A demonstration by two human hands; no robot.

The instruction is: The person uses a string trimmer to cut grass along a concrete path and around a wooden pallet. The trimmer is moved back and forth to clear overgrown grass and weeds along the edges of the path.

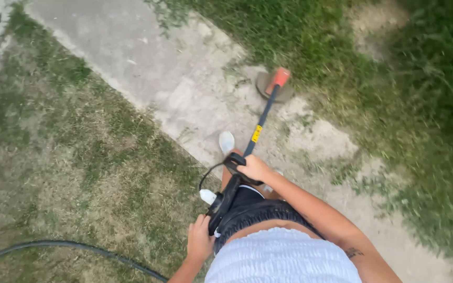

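While the string trimmer runs along the edge of the concrete path, I'd keep its head level and just skimming where grass meets the slab. It has a black shaft with a yellow label, an orange head and a grey guard. My right hand wraps the front loop handle; my left hand is closed on the rear grip. A black hose lies left.

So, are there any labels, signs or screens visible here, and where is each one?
Label: one small yellow rectangle with dark marks, stuck on the black shaft of the grass trimmer, between the orange head and the handle held by the right hand.
No signs, screens or packages.
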